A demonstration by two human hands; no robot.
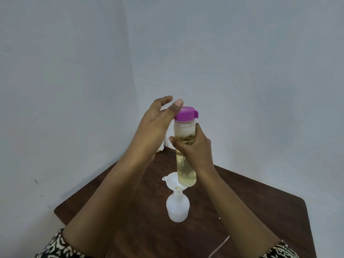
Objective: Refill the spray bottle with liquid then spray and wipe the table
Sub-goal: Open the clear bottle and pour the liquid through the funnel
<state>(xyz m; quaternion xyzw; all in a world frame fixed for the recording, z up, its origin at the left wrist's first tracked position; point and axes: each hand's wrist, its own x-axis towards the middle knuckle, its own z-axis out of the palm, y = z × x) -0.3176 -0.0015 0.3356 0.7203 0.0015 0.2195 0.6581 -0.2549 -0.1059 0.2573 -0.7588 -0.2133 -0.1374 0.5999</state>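
A clear bottle [185, 164] of pale yellow liquid, its purple lid [186, 113] on, is held upright above the table. My right hand [193, 146] grips it round the middle. My left hand [156, 127] is raised beside the lid with fingers spread and the thumb tip against the lid's left edge. Below stands a white translucent spray bottle body [177, 207] without its spray head, a white funnel [172, 181] seated in its neck. The held bottle's base hangs just over the funnel's right rim.
The dark brown wooden table [251, 202] sits in a corner of pale blue-grey walls. A small white object [30, 148] peeks out behind my left hand at the table's far corner. A thin pale cord [219, 244] lies near the front edge.
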